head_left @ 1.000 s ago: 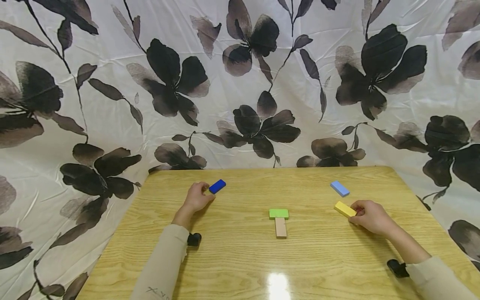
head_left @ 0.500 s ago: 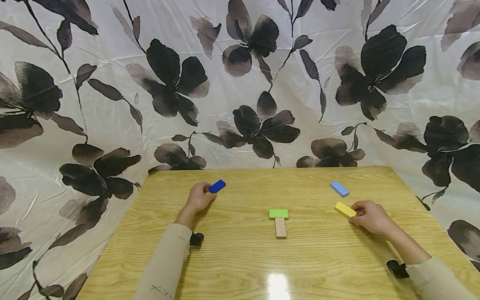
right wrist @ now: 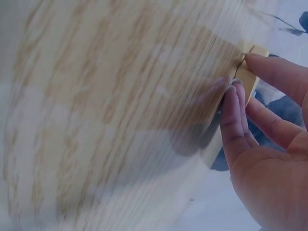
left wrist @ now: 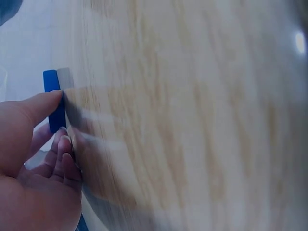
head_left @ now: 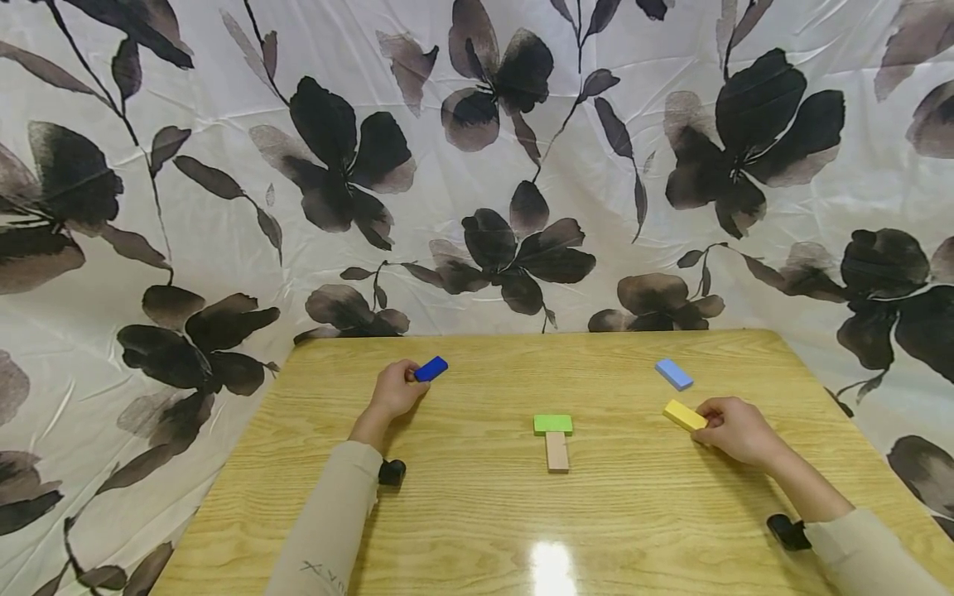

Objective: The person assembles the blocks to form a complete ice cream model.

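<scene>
At the table's back left, my left hand (head_left: 395, 391) pinches a dark blue block (head_left: 431, 369) by its near end. The left wrist view has the thumb laid against this blue block (left wrist: 57, 113), other fingers partly behind it. On the right side, my right hand (head_left: 738, 430) holds a yellow block (head_left: 684, 415) between thumb and fingers at its near right corner. That yellow block (right wrist: 251, 77) is partly covered by the fingers in the right wrist view. A light blue block (head_left: 674, 374) lies just behind the yellow one.
In the middle of the wooden table (head_left: 477, 530), a green block (head_left: 553, 425) lies crosswise at the far end of a plain wood block (head_left: 556, 453), forming a T shape. A flower-patterned cloth (head_left: 447, 182) hangs behind the table and along its sides.
My left hand has shifted slightly forward and right, closing its thumb and fingers onto the dark blue block. My right hand and the yellow block have stayed in place.
</scene>
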Action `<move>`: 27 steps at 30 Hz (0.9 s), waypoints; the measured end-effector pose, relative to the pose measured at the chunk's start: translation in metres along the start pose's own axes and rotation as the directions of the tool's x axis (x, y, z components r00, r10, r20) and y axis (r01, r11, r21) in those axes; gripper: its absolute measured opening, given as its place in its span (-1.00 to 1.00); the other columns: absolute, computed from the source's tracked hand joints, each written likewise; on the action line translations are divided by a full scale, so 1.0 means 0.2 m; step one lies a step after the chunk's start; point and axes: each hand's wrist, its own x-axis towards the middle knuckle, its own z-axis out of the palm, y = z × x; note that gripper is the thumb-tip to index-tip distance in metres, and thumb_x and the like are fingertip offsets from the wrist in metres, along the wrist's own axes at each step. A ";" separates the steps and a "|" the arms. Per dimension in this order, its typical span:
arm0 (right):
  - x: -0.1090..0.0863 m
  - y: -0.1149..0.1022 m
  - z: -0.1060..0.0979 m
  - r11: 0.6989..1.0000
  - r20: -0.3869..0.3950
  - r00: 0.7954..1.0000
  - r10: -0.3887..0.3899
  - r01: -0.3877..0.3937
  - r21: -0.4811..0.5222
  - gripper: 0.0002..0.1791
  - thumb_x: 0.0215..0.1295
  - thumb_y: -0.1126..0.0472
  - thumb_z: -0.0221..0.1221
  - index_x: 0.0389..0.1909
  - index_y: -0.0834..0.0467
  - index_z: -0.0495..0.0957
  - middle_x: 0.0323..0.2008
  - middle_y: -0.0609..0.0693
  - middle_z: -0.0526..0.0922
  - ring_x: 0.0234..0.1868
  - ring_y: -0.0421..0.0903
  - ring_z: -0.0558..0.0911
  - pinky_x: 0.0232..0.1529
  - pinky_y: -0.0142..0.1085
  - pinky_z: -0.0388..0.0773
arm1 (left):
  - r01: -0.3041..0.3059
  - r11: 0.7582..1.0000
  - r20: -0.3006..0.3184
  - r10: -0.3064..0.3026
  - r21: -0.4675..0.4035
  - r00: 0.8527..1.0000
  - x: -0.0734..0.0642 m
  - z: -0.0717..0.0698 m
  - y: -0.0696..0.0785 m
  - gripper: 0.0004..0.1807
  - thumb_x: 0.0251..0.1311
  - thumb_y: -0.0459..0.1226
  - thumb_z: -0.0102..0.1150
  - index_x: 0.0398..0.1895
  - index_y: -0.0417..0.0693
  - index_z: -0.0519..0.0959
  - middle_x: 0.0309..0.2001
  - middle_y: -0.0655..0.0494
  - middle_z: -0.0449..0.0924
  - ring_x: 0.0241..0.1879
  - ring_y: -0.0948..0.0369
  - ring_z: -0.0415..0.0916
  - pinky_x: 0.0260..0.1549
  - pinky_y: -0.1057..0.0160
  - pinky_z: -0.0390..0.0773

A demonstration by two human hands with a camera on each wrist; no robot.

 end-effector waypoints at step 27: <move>-0.01 -0.03 -0.02 0.999 -0.003 0.999 -0.038 0.038 -0.007 -0.64 0.19 0.29 0.42 -0.12 0.49 0.64 -0.34 0.07 0.68 -0.35 -0.14 0.56 -0.37 -0.32 0.51 | -0.060 0.997 0.021 0.061 -0.041 0.998 -0.04 -0.02 -0.01 -0.66 0.36 -0.39 0.26 0.09 -0.46 0.51 -0.26 -0.12 0.48 -0.27 0.06 0.42 -0.19 0.15 0.46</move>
